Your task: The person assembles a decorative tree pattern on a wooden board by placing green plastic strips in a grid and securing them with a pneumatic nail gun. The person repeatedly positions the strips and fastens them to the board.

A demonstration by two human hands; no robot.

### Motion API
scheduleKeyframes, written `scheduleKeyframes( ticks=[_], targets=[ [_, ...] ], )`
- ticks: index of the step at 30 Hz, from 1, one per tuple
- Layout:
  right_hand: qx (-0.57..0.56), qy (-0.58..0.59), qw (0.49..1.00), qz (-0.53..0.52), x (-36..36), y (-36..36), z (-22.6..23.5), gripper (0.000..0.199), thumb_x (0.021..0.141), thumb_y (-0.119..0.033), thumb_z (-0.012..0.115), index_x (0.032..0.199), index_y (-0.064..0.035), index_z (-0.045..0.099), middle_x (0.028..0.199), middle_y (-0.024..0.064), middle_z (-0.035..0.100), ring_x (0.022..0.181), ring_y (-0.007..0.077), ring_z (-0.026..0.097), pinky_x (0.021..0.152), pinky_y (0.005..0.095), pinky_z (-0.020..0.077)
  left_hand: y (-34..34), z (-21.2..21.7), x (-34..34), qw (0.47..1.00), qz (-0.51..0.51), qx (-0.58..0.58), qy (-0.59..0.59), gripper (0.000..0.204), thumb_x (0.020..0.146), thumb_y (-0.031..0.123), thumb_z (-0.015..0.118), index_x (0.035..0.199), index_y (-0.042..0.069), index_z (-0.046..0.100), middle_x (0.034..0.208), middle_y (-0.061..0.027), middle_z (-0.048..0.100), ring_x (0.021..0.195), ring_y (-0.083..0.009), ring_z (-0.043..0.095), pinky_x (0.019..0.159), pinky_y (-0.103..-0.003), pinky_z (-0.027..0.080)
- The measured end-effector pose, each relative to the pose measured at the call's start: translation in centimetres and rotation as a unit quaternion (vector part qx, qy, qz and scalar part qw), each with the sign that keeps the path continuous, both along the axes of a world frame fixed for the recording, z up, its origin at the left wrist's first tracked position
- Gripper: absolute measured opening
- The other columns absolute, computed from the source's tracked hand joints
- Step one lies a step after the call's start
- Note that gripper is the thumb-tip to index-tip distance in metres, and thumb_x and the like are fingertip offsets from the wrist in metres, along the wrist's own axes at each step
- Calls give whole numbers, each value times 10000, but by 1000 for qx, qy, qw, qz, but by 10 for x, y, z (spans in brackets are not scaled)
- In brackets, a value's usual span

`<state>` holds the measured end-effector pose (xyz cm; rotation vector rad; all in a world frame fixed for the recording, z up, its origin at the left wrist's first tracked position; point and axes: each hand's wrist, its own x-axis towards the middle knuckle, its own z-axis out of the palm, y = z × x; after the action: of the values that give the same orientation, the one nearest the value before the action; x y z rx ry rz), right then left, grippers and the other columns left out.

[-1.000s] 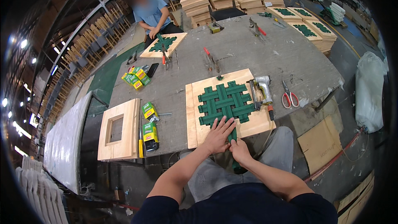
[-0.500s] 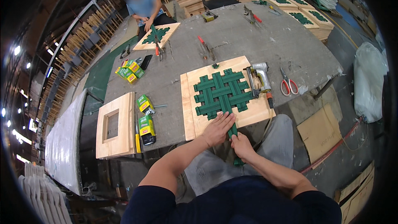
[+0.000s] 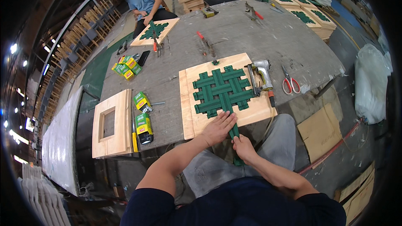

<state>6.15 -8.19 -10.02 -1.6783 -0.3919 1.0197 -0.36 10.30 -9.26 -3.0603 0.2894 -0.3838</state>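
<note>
Woven green webbing straps point(image 3: 221, 90) cross the middle of a pale wooden panel point(image 3: 188, 117) on the table's near edge. Flat over the near end of one strap lies my left hand point(image 3: 220, 123), its fingers stretched out and pressing down. My right hand point(image 3: 244, 148) is closed round the same strap point(image 3: 233, 131) just past the panel's near edge, and the tail hangs down over my lap. A staple gun point(image 3: 264, 77) rests on the panel's right side, apart from both hands.
Red-handled scissors point(image 3: 289, 81) lie right of the panel. To its left are staple boxes point(image 3: 143, 124), a yellow-handled tool point(image 3: 135, 141) and stacked wooden frames point(image 3: 99, 136). Red-handled pliers point(image 3: 206, 43) lie beyond it. Across the table, a co-worker point(image 3: 147, 0) sits at another webbed panel point(image 3: 167, 27).
My hands keep the same hold on the strap. The whole view has shifted slightly. Across the table, the co-worker's hands and the strap near them have changed position.
</note>
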Motion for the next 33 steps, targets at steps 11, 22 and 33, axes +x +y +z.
scheduleKeyframes(
  ticks=[11, 22, 33],
  targets=[
    [107, -264, 958, 29, 11, 21, -76, 324, 1077, -228, 460, 916, -3, 630, 795, 180, 657, 803, 374, 652, 727, 463, 489, -23, 20, -16, 989, -23, -137, 58, 596, 882, 151, 653, 1454, 64, 511, 1543, -156, 470, 1410, -342, 470, 1219, -496, 325],
    [49, -213, 969, 118, 31, 22, -97, 350, 1105, -237, 425, 966, 36, 594, 838, 128, 640, 804, 262, 629, 769, 410, 503, -62, -46, -16, 741, 306, -585, 122, 507, 1036, 433, 542, 1175, -41, 659, 1119, -297, 685, 1086, -450, 655, 900, -492, 515],
    [-102, -216, 916, 322, 76, 17, -28, 272, 1026, -205, 522, 1081, 14, 674, 968, 160, 715, 845, 233, 700, 759, 366, 564, -45, -69, 5, 807, 246, -531, 82, 409, 1079, 376, 482, 1281, 65, 656, 1240, -241, 675, 1161, -433, 624, 989, -482, 489]
  ],
)
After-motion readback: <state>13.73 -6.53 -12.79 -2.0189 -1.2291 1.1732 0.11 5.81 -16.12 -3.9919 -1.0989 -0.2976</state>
